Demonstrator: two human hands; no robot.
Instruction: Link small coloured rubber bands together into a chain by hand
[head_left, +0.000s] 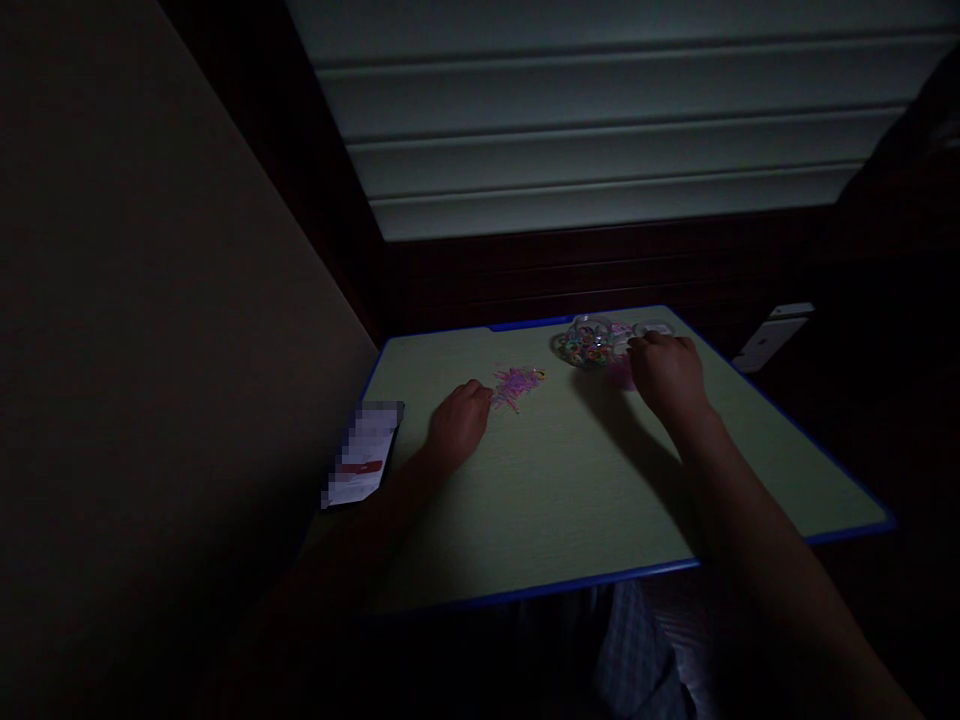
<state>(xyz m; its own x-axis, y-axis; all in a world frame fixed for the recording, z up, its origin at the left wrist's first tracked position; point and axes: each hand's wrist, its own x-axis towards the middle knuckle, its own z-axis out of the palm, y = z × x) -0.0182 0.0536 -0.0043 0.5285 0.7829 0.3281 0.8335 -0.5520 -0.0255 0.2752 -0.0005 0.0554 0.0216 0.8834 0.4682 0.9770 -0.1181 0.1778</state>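
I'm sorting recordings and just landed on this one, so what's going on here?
A person is sitting at a table in dim light, with both bare hands over it. The left hand is at the near-left edge of a loose pile of pink and purple bits. The right hand is beside a clear jar of colourful bits, next to a smaller pink heap. It's too dark to tell whether either hand holds anything.

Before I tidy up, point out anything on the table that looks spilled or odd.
Loose pink-purple pieces lie scattered on the tabletop beside the left hand, outside any container; they look spilled, though perhaps laid out deliberately.
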